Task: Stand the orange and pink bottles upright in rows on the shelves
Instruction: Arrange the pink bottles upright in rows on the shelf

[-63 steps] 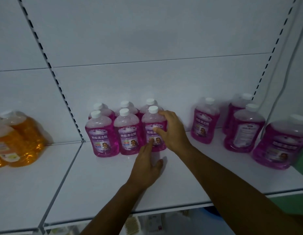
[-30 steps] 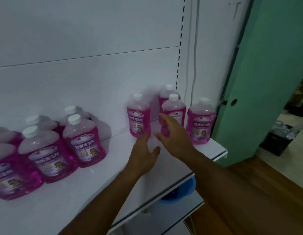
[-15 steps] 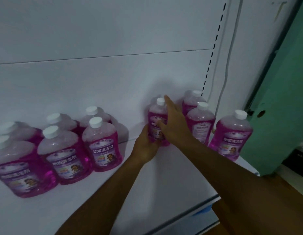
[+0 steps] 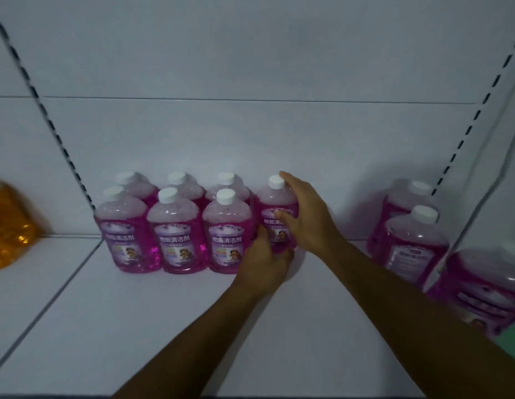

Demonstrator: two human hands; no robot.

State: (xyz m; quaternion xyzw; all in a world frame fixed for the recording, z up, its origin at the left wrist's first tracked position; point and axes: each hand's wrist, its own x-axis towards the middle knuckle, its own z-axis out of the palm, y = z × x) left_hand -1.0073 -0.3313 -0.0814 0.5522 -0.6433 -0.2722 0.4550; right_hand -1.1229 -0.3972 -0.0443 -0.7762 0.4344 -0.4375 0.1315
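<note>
A pink bottle (image 4: 275,205) with a white cap stands upright on the white shelf (image 4: 164,326), just right of a block of several pink bottles (image 4: 175,226) in two rows. My left hand (image 4: 262,263) grips its lower front. My right hand (image 4: 305,217) wraps its right side up to the cap. Three more pink bottles stand at the right: one at the back (image 4: 406,203), one in front of it (image 4: 411,246), and a blurred one (image 4: 486,292) nearest me. An orange bottle (image 4: 8,226) sits on the left shelf section.
A slotted upright (image 4: 51,128) separates the left shelf section from this one; another slotted upright (image 4: 475,116) rises at the right. The white back panel (image 4: 250,133) is close behind the bottles. Bare shelf lies between the held bottle and the right group.
Both hands took hold of a lone pink bottle at the right and carried it left, up against the block of pink bottles. The view swung back left with it.
</note>
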